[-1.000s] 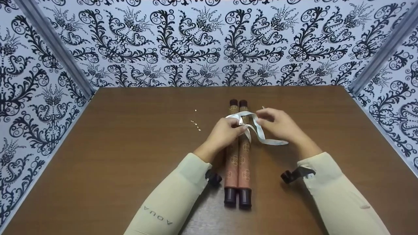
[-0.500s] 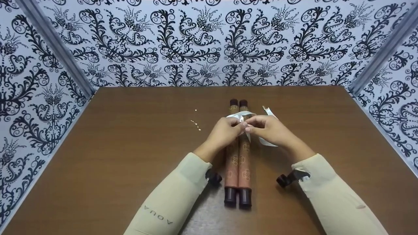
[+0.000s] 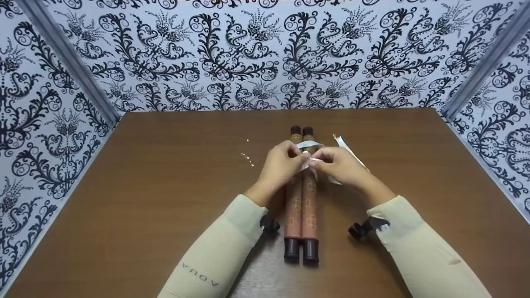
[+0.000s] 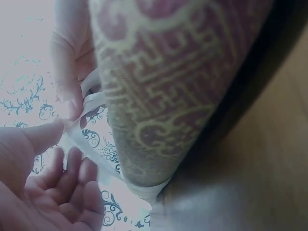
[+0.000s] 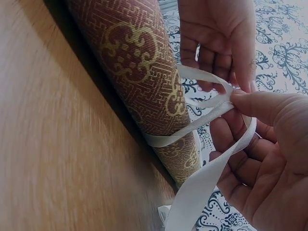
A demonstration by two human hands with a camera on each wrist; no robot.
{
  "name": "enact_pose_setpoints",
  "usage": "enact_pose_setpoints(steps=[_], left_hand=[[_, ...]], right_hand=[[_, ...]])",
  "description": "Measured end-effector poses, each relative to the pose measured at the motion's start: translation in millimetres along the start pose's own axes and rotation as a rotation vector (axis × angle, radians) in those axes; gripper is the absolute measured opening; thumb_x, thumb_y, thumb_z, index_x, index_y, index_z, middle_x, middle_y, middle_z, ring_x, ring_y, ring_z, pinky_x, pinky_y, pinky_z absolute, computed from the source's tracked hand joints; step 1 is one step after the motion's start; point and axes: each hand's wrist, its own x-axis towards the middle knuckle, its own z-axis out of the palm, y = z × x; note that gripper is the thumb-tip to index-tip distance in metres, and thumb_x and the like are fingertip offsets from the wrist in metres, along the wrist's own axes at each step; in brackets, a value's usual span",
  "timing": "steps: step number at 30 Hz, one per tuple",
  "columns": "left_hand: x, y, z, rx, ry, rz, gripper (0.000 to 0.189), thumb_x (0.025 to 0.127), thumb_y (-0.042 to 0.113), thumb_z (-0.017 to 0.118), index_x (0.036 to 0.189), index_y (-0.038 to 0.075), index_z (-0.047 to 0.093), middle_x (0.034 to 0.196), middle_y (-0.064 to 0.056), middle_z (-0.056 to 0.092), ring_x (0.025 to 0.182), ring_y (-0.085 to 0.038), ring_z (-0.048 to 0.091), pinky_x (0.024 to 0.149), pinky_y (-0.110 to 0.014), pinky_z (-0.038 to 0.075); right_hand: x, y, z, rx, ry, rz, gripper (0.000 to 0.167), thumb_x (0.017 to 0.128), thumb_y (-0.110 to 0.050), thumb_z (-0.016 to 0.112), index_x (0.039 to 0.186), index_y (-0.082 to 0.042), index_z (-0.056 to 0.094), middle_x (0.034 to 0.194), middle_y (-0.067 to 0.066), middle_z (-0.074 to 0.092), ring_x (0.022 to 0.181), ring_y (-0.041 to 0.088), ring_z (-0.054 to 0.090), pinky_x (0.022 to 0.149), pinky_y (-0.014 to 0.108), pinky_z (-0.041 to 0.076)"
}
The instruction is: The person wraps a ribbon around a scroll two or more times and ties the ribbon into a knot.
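A rolled scroll [image 3: 310,207] with two parallel rollers, patterned reddish-brown cloth and dark end knobs lies lengthwise on the table. White ribbon [image 3: 309,144] passes around its far part, and in the right wrist view a strip of this ribbon [image 5: 192,195] hangs down in a loop. Above the rollers, my left hand [image 3: 282,163] pinches the ribbon between thumb and forefinger. My right hand [image 3: 341,164] meets it from the right, thumb and fingertip pinching the ribbon too. Fingertips of both hands nearly touch in the right wrist view. Whether the ribbon is knotted there, I cannot tell.
The brown wooden table [image 3: 186,198] extends to both sides. Small pale flecks [image 3: 248,157] lie left of the scroll. A loose ribbon end [image 3: 341,142] trails right of the far knobs. Black-and-white patterned walls [image 3: 256,54] enclose the back and sides.
My right hand has moved left, from holding a ribbon loop apart to meeting the left hand over the rollers. The left hand has shifted slightly, its knuckles a little higher. The scroll stays put.
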Motion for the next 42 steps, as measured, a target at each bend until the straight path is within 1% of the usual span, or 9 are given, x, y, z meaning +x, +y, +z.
enact_pose_setpoints(steps=[3, 6, 10, 13, 16, 20, 24, 33, 42], left_hand=[[0.8, 1.4, -1.5, 0.004, 0.025, 0.063, 0.007, 0.095, 0.013, 0.073, 0.1, 0.008, 0.072, 0.096, -0.004, 0.069, 0.087, -0.016, 0.062, 0.076, -0.025, 0.052], [1.2, 2.3, -1.2, 0.026, -0.008, 0.111, 0.012, 0.096, 0.008, 0.071, 0.107, 0.007, 0.077, 0.107, -0.008, 0.074, 0.099, -0.019, 0.066, 0.087, -0.029, 0.054], [1.8, 1.8, 0.7, 0.041, -0.075, 0.101, 0.015, 0.098, 0.008, 0.068, 0.109, 0.008, 0.079, 0.111, -0.007, 0.077, 0.103, -0.019, 0.069, 0.091, -0.03, 0.055], [2.0, 0.8, 1.5, 0.033, -0.113, 0.067, 0.016, 0.1, 0.011, 0.065, 0.11, 0.009, 0.079, 0.109, -0.005, 0.078, 0.099, -0.016, 0.068, 0.089, -0.027, 0.054], [1.0, 0.6, 1.1, 0.041, -0.141, 0.035, 0.018, 0.101, 0.012, 0.062, 0.108, 0.009, 0.078, 0.107, -0.005, 0.076, 0.089, -0.015, 0.064, 0.079, -0.025, 0.052], [1.0, 0.7, 1.4, 0.03, -0.155, 0.003, 0.023, 0.099, 0.012, 0.058, 0.104, 0.008, 0.08, 0.1, -0.005, 0.075, 0.076, -0.013, 0.058, 0.065, -0.022, 0.046], [0.4, 0.7, 1.2, 0.001, -0.165, -0.034, 0.023, 0.096, 0.014, 0.059, 0.101, 0.007, 0.08, 0.089, -0.002, 0.072, 0.068, -0.011, 0.055, 0.058, -0.021, 0.043], [-1.0, -2.6, 1.3, 0.06, -0.291, 0.029, 0.011, 0.09, 0.012, 0.066, 0.091, 0.002, 0.072, 0.072, 0.007, 0.053, 0.066, -0.01, 0.047, 0.061, -0.02, 0.038], [-1.3, -4.4, 0.9, 0.091, -0.282, 0.046, 0.009, 0.088, 0.014, 0.072, 0.09, 0.005, 0.071, 0.075, 0.005, 0.054, 0.073, -0.014, 0.05, 0.066, -0.022, 0.04]], right_hand=[[0.1, -1.0, 0.3, 0.001, 0.002, 0.003, 0.018, 0.099, -0.019, 0.071, 0.1, -0.002, 0.076, 0.092, 0.004, 0.066, 0.086, 0.015, 0.056, 0.075, 0.021, 0.046], [-0.2, -2.8, 0.7, 0.008, -0.005, 0.006, 0.018, 0.1, -0.019, 0.071, 0.099, -0.002, 0.076, 0.091, 0.004, 0.065, 0.085, 0.015, 0.056, 0.074, 0.022, 0.045], [-0.8, -4.8, 0.6, 0.011, -0.002, 0.006, 0.017, 0.1, -0.018, 0.07, 0.1, -0.002, 0.076, 0.092, 0.006, 0.066, 0.084, 0.015, 0.055, 0.072, 0.022, 0.044], [-0.8, -5.0, 0.5, 0.018, 0.004, 0.015, 0.017, 0.1, -0.018, 0.07, 0.1, -0.002, 0.076, 0.093, 0.005, 0.065, 0.081, 0.013, 0.054, 0.069, 0.022, 0.043], [-0.7, -4.8, 0.0, 0.028, 0.004, 0.016, 0.018, 0.1, -0.018, 0.07, 0.101, -0.001, 0.076, 0.092, 0.005, 0.065, 0.079, 0.012, 0.054, 0.068, 0.021, 0.043], [-0.2, -3.4, -0.3, 0.021, 0.015, 0.013, 0.018, 0.1, -0.018, 0.07, 0.103, -0.001, 0.075, 0.093, 0.005, 0.065, 0.082, 0.012, 0.055, 0.07, 0.021, 0.044], [0.4, -2.1, 0.0, 0.004, 0.028, 0.015, 0.018, 0.1, -0.018, 0.07, 0.104, -0.002, 0.075, 0.095, 0.006, 0.068, 0.083, 0.014, 0.056, 0.072, 0.021, 0.045], [1.3, 0.0, 1.0, -0.003, 0.045, 0.003, 0.017, 0.1, -0.018, 0.07, 0.102, -0.002, 0.075, 0.097, 0.009, 0.07, 0.086, 0.015, 0.057, 0.075, 0.02, 0.046], [1.0, -1.0, 2.4, 0.037, 0.031, 0.001, 0.019, 0.101, -0.018, 0.069, 0.101, 0.0, 0.074, 0.093, 0.006, 0.067, 0.084, 0.012, 0.056, 0.072, 0.02, 0.045]])
